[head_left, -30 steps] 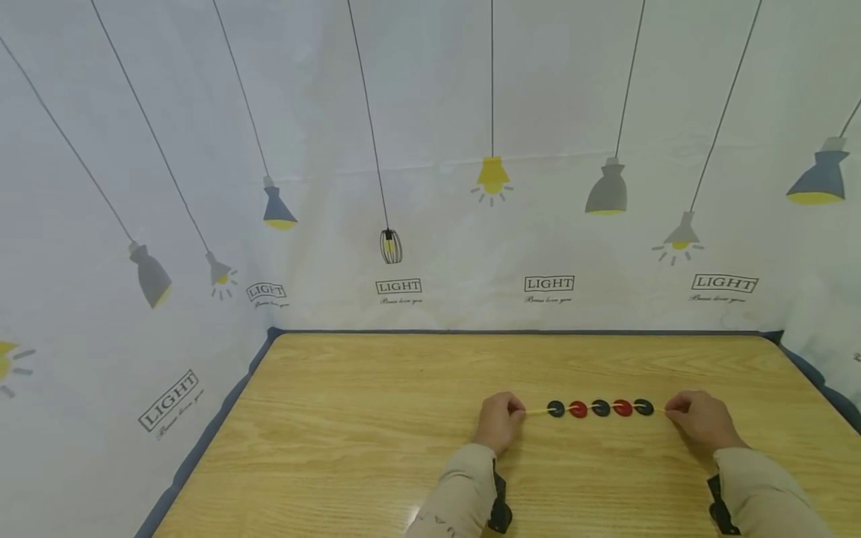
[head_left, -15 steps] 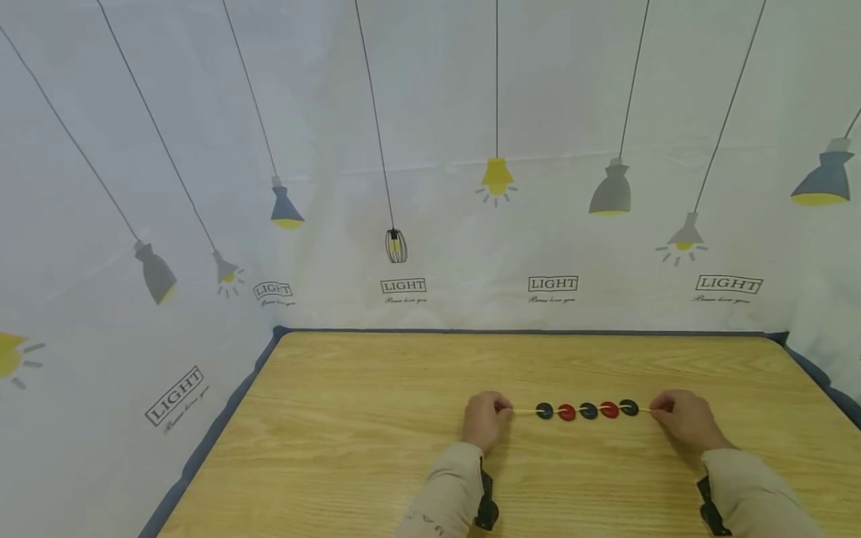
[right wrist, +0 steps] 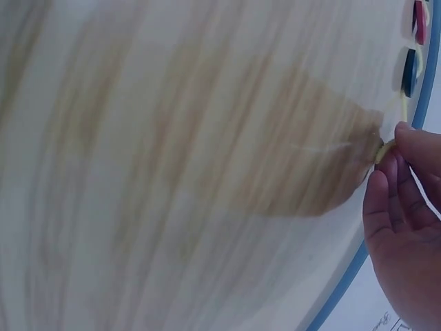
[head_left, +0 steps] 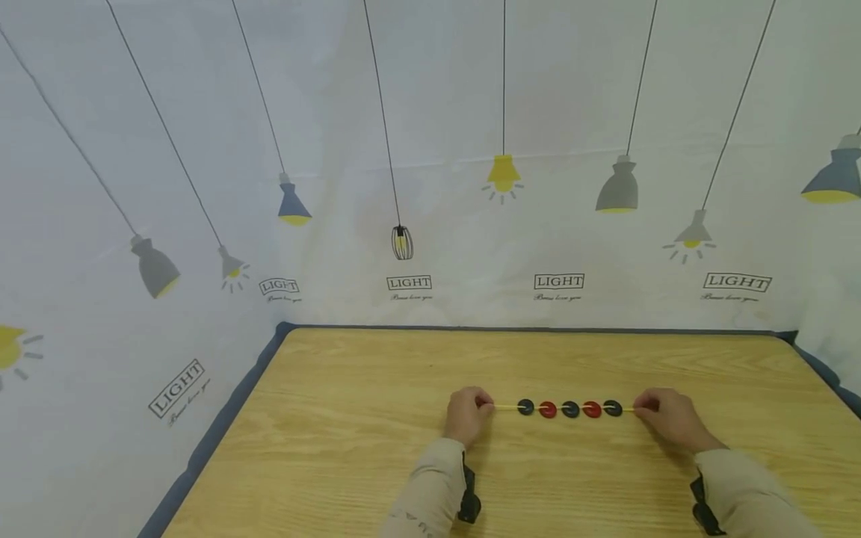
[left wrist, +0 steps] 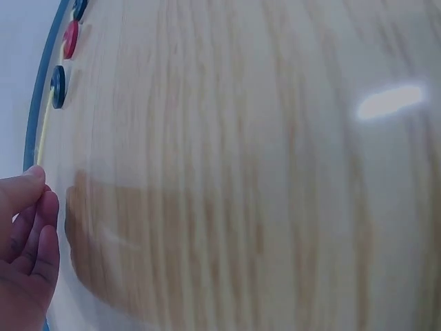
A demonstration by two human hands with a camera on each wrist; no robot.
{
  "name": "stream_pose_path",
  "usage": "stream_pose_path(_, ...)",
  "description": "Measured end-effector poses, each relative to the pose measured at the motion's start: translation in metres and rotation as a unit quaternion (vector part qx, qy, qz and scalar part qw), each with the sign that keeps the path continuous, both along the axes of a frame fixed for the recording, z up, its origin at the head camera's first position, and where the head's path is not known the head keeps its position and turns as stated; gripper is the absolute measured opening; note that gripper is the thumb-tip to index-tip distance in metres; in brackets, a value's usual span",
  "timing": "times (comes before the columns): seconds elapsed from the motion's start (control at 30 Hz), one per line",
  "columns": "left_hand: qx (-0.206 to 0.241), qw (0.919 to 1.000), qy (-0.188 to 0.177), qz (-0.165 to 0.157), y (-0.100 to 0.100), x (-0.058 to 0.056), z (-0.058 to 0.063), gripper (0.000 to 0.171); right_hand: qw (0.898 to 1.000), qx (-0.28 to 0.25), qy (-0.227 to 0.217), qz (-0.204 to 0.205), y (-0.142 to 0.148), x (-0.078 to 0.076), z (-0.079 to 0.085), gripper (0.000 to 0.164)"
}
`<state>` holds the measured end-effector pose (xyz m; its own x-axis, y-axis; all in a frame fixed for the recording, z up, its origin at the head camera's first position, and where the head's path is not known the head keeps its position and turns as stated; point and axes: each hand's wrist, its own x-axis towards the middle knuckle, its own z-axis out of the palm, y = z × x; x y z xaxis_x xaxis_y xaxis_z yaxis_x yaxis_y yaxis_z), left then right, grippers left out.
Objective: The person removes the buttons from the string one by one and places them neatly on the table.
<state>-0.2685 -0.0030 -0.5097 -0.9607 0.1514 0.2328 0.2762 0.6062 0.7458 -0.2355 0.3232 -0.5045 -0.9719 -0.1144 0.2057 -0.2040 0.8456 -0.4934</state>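
A yellow string [head_left: 506, 407] threaded with several round, button-like discs stretches nearly straight between my two hands, close over the table. Dark discs [head_left: 570, 409] alternate with red discs [head_left: 548, 409], with a dark one at each end of the row. My left hand [head_left: 466, 415] pinches the string's left end between thumb and fingertips. At the other end, my right hand [head_left: 673, 418] does the same. A short yellow tail [right wrist: 385, 150] of string pokes out beyond the right fingertips in the right wrist view. The left wrist view shows the string running from the left thumb to a dark disc [left wrist: 58, 87].
Beneath the hands lies a wood-grain table [head_left: 336, 448] with a blue edge. White wall sheets [head_left: 444, 134] printed with hanging lamps and "LIGHT" lettering stand along its back and sides. Black wrist straps [head_left: 469, 497] sit at both beige sleeves [head_left: 427, 486].
Both hands have moved left over the table with the string and its discs between them. The string stays stretched and both pinches hold. The head view has shifted slightly.
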Motion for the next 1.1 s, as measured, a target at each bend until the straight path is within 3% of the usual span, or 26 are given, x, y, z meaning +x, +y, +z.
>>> stream_pose_path(0.17,-0.004,0.9999,0.016,0.0,-0.011,-0.001,-0.003,0.005,1.0,-0.012,0.006,0.003,-0.01,-0.004,-0.004,0.008)
stream_pose_path(0.67,0.012,0.9998,0.014,0.011,-0.036,-0.004,-0.007,0.005,0.999,-0.031,-0.019,0.01,-0.034,-0.004,-0.001,0.005)
stream_pose_path(1.1,0.006,0.9996,0.01,0.027,-0.058,-0.006,-0.009,0.004,0.995,-0.066,-0.044,0.053,-0.052,-0.007,0.002,0.009)
